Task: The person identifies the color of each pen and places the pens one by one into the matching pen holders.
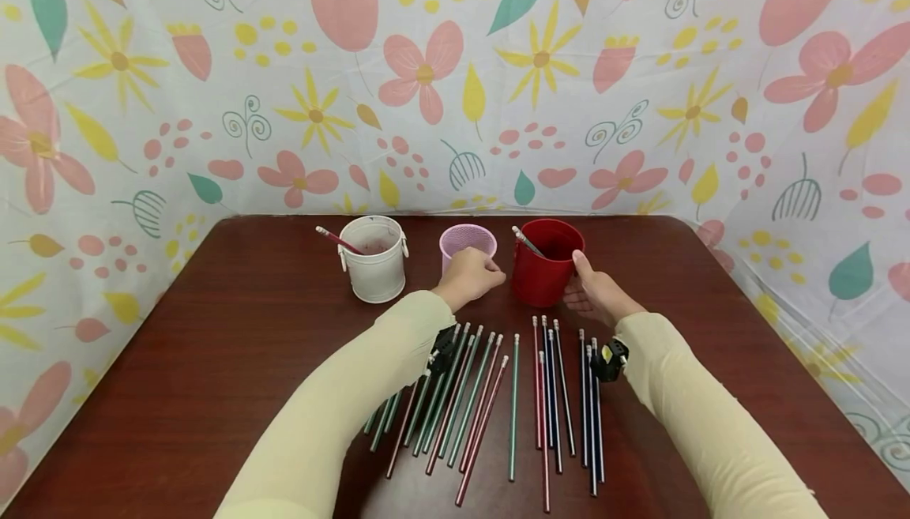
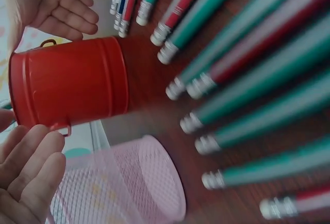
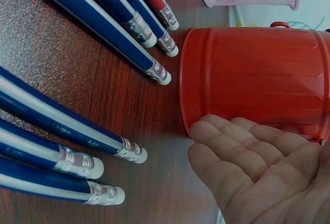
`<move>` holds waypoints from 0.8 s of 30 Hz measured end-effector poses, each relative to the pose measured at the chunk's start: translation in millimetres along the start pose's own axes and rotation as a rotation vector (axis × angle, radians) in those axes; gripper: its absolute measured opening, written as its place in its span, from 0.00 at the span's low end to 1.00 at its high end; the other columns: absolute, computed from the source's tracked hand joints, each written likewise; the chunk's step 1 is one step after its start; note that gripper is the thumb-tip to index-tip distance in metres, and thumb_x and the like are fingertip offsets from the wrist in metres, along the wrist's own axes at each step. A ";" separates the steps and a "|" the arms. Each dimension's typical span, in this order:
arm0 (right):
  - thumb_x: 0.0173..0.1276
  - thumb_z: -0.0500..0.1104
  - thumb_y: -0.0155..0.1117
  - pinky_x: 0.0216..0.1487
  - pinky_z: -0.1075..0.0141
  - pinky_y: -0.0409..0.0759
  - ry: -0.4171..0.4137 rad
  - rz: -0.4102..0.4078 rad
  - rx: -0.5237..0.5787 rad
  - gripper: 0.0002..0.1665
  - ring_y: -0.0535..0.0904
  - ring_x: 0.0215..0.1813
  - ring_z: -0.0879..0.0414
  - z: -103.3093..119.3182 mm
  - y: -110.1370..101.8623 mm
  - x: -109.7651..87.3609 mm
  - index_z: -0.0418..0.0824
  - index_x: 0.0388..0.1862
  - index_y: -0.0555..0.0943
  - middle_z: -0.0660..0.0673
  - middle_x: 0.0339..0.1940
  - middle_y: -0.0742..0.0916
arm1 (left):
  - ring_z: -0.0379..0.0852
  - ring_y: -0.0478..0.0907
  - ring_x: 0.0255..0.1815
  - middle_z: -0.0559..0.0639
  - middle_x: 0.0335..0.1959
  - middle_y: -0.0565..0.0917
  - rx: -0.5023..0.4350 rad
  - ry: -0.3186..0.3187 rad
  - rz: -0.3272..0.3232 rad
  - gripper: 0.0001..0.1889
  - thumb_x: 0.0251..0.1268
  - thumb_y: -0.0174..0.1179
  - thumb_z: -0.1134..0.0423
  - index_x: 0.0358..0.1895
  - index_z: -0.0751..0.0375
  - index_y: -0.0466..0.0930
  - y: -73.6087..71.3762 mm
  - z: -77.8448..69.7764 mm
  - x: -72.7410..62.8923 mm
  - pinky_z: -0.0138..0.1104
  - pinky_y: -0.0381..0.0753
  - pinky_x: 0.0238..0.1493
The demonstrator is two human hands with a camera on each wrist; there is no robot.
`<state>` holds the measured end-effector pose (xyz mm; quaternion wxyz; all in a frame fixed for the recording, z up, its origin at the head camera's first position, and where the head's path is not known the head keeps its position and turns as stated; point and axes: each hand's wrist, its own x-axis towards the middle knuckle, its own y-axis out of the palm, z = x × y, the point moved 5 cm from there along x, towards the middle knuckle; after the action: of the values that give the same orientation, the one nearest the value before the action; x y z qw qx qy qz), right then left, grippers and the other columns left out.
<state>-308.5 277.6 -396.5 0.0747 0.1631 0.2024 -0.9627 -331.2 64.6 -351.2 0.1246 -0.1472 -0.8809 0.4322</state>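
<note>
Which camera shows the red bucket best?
The head view: it shows the red bucket from above, with a pencil inside. Left wrist shows its side and handles; right wrist, its side cropped by the frame.

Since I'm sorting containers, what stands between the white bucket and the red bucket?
In the head view, the pink mesh cup stands between them, partly hidden by the left grip.

High head view, forward and down; close wrist views, red bucket (image 2: 72, 82) in both
</note>
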 end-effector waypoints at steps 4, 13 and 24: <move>0.71 0.71 0.20 0.66 0.44 0.63 -0.006 0.014 0.002 0.58 0.67 0.64 0.31 0.1 1.1 0.4 0.17 0.64 0.59 0.20 0.62 0.69 | 0.40 0.68 0.21 0.42 0.13 0.75 0.072 0.036 0.034 0.11 0.55 0.62 0.63 0.17 0.58 0.82 -6.0 15.5 -12.0 0.30 0.68 0.26; 0.72 0.70 0.20 0.65 0.43 0.63 -0.020 0.031 -0.024 0.57 0.66 0.65 0.31 0.4 -1.3 -0.3 0.16 0.63 0.59 0.20 0.64 0.68 | 0.39 0.62 0.15 0.41 0.10 0.66 0.182 -0.090 0.139 0.19 0.54 0.64 0.64 0.10 0.54 0.66 -18.6 69.3 -39.5 0.30 0.61 0.18; 0.71 0.71 0.19 0.66 0.42 0.62 -0.011 0.038 -0.018 0.58 0.65 0.66 0.30 1.0 -0.3 0.0 0.15 0.64 0.58 0.20 0.65 0.66 | 0.46 0.77 0.15 0.53 0.14 0.81 0.236 -0.263 0.265 0.15 0.59 0.64 0.64 0.16 0.65 0.81 -26.7 114.8 -66.0 0.35 0.75 0.20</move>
<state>-308.9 277.5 -395.5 0.0954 0.1607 0.2077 -0.9602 -314.0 -58.3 -404.3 -0.0328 -0.1887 -0.8059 0.5603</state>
